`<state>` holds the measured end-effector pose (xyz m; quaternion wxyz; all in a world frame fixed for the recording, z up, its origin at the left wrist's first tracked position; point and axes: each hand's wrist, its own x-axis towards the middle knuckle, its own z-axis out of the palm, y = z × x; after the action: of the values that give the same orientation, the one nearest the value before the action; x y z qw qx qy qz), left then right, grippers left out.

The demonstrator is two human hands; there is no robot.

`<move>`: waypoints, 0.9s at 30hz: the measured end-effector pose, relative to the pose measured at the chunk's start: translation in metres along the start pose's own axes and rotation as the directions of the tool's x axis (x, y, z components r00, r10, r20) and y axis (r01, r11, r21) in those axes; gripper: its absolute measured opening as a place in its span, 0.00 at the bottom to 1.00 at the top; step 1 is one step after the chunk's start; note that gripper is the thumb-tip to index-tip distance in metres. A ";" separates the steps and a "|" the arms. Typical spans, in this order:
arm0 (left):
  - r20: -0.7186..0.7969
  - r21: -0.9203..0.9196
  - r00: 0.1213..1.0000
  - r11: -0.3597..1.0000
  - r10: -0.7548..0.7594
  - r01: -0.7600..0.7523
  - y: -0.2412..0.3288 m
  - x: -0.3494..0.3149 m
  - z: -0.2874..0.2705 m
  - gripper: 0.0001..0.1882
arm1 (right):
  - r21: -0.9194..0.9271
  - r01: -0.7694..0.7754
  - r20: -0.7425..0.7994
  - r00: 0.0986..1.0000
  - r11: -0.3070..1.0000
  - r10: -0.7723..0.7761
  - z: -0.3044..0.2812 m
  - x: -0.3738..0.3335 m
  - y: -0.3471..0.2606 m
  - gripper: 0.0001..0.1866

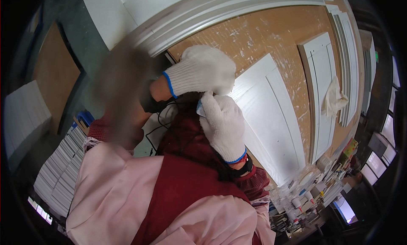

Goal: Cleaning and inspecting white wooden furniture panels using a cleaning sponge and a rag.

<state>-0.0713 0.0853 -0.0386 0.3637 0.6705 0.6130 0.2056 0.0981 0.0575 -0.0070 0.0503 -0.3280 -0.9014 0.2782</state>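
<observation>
Both my hands wear white knitted gloves with blue cuffs and meet in front of my dark red apron [182, 139]. My left hand [204, 71] is curled, with its fingertips turned out of sight; whatever it may hold is hidden. Just below it, my right hand [224, 127] is closed with its thumb up, around a small pale-blue and white piece [200, 109] that I cannot identify. A white panel with a recessed centre [271, 122] lies beside my hands, its near corner at the gloves. Black cords [157, 117] hang by my left wrist.
Under the panel is a brown, paint-flecked worktop [271, 37]. Farther right, a white cloth [334, 98] rests on another white panel [320, 67]. Long white boards [229, 7] line the back. White panels are stacked at left [59, 168]; bottles and clutter [301, 198] crowd the lower right.
</observation>
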 end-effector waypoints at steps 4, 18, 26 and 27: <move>-0.006 -0.019 1.000 1.000 -0.009 0.009 -0.002 0.000 0.001 0.14 | 0.043 0.095 -0.026 0.995 0.995 -0.094 -0.005 -0.004 -0.001 0.24; 0.111 0.083 0.989 0.992 -0.101 0.092 0.004 0.004 -0.004 0.15 | 0.083 0.156 -0.159 0.977 0.984 -0.142 -0.014 -0.035 0.019 0.27; 0.179 0.178 0.976 0.979 -0.127 0.095 0.009 0.010 -0.006 0.16 | -0.043 0.090 -0.184 0.978 0.995 -0.096 0.001 -0.005 0.007 0.19; 0.183 0.174 0.974 0.980 -0.131 0.099 0.008 0.009 -0.006 0.16 | -0.013 0.101 -0.168 0.981 0.995 -0.102 0.001 -0.004 0.006 0.18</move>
<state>-0.0684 0.0958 -0.0306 0.3765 0.6782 0.6275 0.0672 0.1040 0.0585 -0.0104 0.1395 -0.3040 -0.9101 0.2445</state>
